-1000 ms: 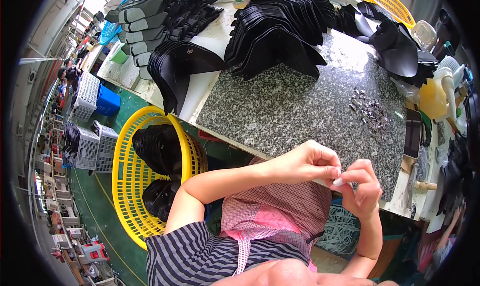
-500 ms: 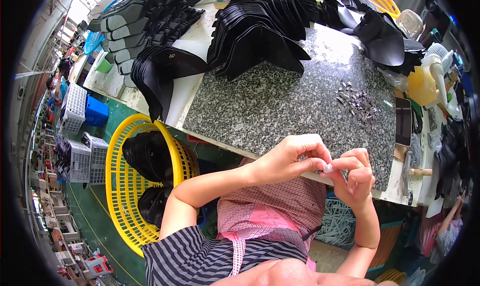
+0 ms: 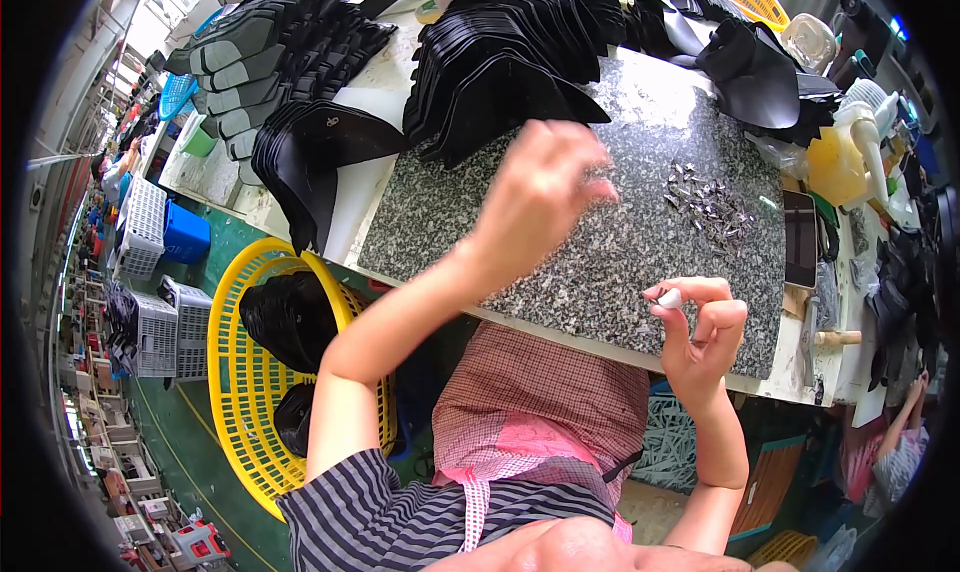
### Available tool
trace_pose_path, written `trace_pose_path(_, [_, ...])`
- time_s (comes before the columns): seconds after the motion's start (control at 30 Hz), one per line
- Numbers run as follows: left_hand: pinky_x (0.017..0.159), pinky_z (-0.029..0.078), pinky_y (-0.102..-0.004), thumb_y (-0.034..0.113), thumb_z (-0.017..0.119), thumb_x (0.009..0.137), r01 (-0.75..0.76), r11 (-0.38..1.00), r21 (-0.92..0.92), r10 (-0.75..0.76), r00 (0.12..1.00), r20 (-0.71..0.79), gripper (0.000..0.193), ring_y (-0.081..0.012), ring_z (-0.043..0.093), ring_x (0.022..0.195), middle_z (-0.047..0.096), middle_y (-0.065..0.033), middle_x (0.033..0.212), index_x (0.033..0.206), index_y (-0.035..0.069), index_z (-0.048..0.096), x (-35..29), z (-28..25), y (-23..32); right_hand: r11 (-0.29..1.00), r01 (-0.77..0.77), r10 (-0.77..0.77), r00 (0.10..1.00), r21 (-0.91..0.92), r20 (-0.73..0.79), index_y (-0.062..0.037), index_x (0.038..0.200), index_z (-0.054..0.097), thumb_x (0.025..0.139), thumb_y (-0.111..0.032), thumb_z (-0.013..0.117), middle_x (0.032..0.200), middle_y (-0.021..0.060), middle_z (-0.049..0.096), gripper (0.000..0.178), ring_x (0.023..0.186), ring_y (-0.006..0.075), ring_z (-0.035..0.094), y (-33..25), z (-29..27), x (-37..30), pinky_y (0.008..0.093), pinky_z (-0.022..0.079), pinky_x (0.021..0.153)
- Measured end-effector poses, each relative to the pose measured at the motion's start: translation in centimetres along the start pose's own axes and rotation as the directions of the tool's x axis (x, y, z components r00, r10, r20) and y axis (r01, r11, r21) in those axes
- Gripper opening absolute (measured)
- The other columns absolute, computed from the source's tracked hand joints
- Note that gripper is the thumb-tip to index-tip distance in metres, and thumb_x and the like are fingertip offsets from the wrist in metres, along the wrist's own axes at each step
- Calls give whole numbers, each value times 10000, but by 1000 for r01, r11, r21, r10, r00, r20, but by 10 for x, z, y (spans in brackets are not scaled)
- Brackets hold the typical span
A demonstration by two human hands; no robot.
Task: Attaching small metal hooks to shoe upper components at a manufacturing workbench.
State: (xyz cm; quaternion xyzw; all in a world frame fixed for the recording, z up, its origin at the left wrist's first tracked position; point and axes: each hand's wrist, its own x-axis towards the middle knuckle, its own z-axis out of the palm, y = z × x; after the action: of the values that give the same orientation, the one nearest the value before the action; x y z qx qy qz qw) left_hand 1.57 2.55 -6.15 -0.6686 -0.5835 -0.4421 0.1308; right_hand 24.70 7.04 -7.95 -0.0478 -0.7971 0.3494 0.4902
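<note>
My left hand (image 3: 535,197) is raised over the granite slab (image 3: 620,242), just below the near edge of a tall stack of black curved sheet pieces (image 3: 505,87). Motion blurs its fingers, but thumb and fingers stand apart with nothing visible between them. Over the slab's near right part, my right hand (image 3: 708,327) pinches a small white piece (image 3: 670,299) between thumb and index finger. A tiny dark bit shows beside the white piece; its kind is too small to tell. Beyond that hand lies a scattered pile of small dark shiny pieces (image 3: 710,207).
Left of the slab are a smaller black stack (image 3: 310,152) and rows of grey-black pieces (image 3: 240,72). A yellow basket (image 3: 225,372) holding black pieces stands at lower left. A dark flat device (image 3: 799,240), a wooden-handled hammer (image 3: 835,338) and a yellow container (image 3: 835,167) line the right.
My hands were together at the white piece. The left has let go and moved up and left toward the black stack; the right keeps the white piece, slightly lower on its fingers.
</note>
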Motion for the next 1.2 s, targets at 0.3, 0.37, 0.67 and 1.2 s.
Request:
trace_pose_path(0.3, [857,459,-368,290,765,805,-5,698,716,-85,992,90,402,-237,541,1016,584,-49,1050,1118,64,653,36,-19,-91,986,-168,167,986,18,14,-50,959,431,848,124,672,944,137,624,317,825,211,664,9,-2,-37,309,565,716])
trace_pose_path(0.37, [871,457,-374,264,776,793,68,754,654,-81,997,-10,376,-252,547,995,577,-69,1010,1075,73,616,42,-21,-88,978,-204,204,979,39,-1,-51,962,434,846,124,675,947,133,621,319,825,203,657,8,-4,-41,307,560,717])
trace_pose_path(0.67, [675,497,-324,100,828,736,293,954,64,-294,956,6,484,-187,600,697,601,-83,769,1138,39,565,34,-18,-79,953,-296,299,954,68,-38,-38,968,477,815,155,684,962,127,616,321,841,179,648,11,-6,-54,290,552,752])
trace_pose_path(1.2, [852,520,-236,24,721,882,850,197,-488,-177,521,835,290,-79,637,955,708,-67,1062,1156,-39,648,-13,-24,48,910,-298,367,902,287,-226,-88,980,329,725,144,781,783,126,663,568,777,210,679,-1,-1,-23,322,587,713])
